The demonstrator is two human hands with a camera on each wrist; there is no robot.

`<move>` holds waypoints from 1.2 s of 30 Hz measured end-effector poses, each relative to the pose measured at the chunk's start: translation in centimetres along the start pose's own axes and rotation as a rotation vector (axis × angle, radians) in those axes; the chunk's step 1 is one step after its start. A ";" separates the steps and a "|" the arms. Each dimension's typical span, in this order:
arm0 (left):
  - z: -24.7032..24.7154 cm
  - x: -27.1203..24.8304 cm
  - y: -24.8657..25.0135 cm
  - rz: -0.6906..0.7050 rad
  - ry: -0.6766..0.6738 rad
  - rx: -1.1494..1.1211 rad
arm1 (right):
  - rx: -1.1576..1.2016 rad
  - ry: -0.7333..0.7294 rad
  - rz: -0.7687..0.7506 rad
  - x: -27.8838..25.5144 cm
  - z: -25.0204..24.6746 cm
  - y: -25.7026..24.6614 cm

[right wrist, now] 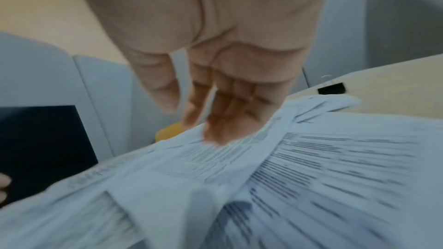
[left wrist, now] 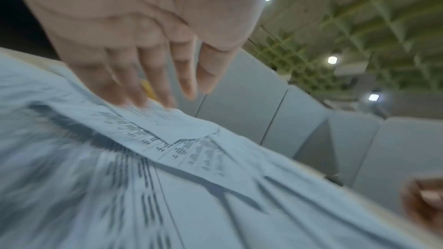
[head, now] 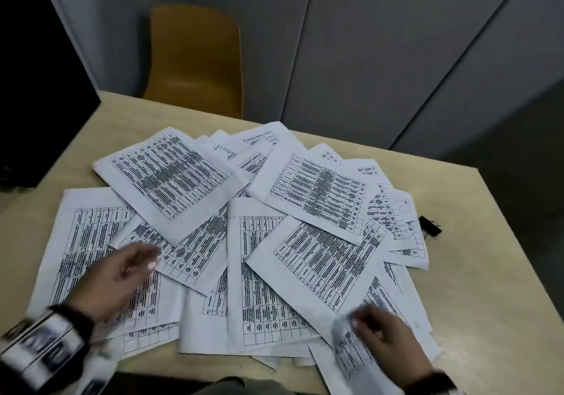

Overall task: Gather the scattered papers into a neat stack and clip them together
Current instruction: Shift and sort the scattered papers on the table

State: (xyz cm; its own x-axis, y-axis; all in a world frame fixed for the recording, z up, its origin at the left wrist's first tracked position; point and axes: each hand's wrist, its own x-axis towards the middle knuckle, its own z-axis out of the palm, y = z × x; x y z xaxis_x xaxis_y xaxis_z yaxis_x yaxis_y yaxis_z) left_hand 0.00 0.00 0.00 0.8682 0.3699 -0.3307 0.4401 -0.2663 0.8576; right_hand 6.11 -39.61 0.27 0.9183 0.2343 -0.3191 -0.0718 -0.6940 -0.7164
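While the white printed paper sheets [head: 235, 242] lie scattered at frame centre, left hand [head: 119, 275] and right hand [head: 384, 336] rest on them, fingers straight; thin, slippery, best gathered by outer edges.

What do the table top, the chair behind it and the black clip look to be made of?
Table top: pale wood-look laminate, matte, with faint grain streaks. Chair: probably moulded plastic, mustard yellow, one smooth curved shell with a soft sheen. Black clip: likely painted metal, small and dark, though too small to be sure.
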 end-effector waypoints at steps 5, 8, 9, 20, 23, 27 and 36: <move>3.8 6.0 1.3 -0.099 -0.046 0.659 | -0.446 0.099 0.095 7.9 3.1 -0.6; 7.2 5.7 0.1 -0.226 -0.235 0.863 | -0.618 -0.060 0.137 8.5 5.5 0.1; 8.2 5.2 -0.2 -0.206 -0.256 0.875 | -0.640 -0.093 0.102 8.4 6.0 0.1; 8.6 2.5 -0.9 0.101 0.011 0.381 | -0.261 -0.116 -0.245 8.5 4.5 -2.1; 7.3 4.0 -1.3 0.050 0.246 0.376 | -0.243 0.218 -0.192 10.9 2.4 -2.1; 5.6 5.5 -2.3 -0.163 0.245 0.657 | -0.470 0.070 0.003 13.7 0.8 -2.5; 2.2 5.7 -4.0 -0.135 -0.168 0.811 | -0.730 -0.214 -0.043 14.0 4.7 -2.7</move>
State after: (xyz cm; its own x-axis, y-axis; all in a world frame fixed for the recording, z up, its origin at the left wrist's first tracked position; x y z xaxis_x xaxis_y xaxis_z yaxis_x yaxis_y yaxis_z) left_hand 3.74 1.20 -6.22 0.7904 0.3244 -0.5196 0.5156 -0.8104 0.2784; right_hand 17.35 -31.22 -5.17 0.8136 0.3465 -0.4669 0.3063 -0.9380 -0.1624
